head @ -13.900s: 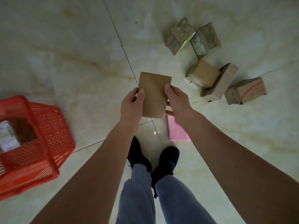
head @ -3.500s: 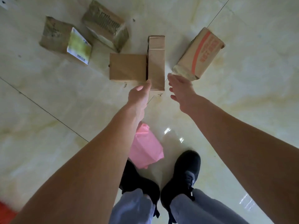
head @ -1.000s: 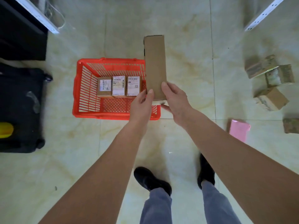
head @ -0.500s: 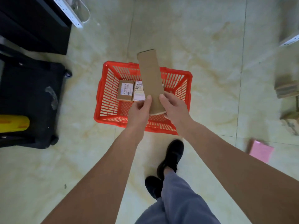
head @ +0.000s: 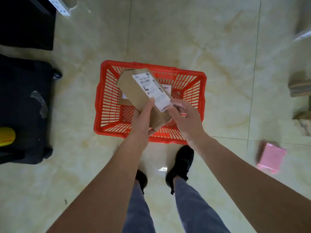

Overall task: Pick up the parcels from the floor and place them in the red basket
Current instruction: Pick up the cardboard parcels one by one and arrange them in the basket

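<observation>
1. The red basket (head: 201, 105) is open at the top, so a way in from above is left.
2. That way is partly blocked by the long brown parcel (head: 134, 91), which is held over the basket by the left hand (head: 143, 120) and the right hand (head: 185, 118).
3. Room on the basket's bottom is taken at the far side by other parcels (head: 123, 100); the near part shows bare red mesh.
4. The left side is blocked by a big black case (head: 23, 106).
5. Bare floor (head: 168, 31) is seen beyond the basket.
6. On the right, the floor is partly taken by a pink packet (head: 271, 156) and brown boxes (head: 299, 86).
</observation>
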